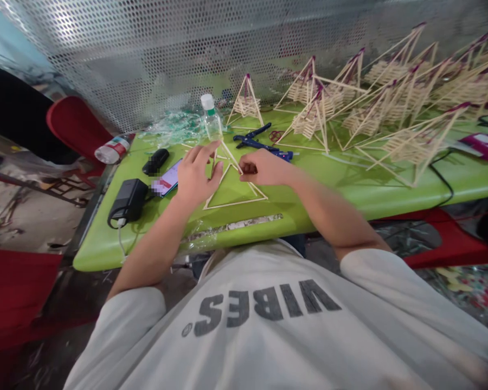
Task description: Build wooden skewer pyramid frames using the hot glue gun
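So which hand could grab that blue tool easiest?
Probably the right hand. It rests just in front of the blue tool, while the left hand is farther over, fingers spread on the stick triangle near the phone.

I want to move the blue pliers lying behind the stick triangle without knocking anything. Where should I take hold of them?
Grip the blue pliers by the paired handles on their right end, coming down from above. They lie flat on the green table, and the stick pyramids crowd the far side, so a side approach looks risky.
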Demonstrator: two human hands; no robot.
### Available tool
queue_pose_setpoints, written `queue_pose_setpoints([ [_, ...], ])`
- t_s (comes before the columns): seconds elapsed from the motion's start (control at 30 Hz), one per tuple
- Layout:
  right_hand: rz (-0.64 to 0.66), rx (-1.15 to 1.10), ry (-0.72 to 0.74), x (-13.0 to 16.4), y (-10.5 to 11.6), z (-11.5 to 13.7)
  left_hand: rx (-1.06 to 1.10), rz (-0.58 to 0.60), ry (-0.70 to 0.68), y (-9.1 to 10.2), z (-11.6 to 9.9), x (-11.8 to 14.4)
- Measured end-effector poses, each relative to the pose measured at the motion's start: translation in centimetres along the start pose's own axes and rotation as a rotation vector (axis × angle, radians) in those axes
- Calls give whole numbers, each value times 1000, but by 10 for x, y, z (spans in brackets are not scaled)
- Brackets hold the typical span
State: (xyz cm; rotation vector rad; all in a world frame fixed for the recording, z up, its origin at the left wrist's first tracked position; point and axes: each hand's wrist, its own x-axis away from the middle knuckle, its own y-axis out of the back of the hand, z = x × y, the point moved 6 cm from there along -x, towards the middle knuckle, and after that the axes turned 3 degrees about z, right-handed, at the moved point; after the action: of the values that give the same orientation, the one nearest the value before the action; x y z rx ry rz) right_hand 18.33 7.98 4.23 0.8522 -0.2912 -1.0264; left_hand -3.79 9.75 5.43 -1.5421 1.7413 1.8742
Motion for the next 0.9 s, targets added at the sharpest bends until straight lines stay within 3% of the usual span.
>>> queue_pose_setpoints([
  [0.23, 1, -30, 31, 2, 5, -6, 2, 34, 35, -5, 10, 2],
  [0.9, 185, -13, -30, 8, 2, -9, 40, 84, 55, -5, 15, 3],
])
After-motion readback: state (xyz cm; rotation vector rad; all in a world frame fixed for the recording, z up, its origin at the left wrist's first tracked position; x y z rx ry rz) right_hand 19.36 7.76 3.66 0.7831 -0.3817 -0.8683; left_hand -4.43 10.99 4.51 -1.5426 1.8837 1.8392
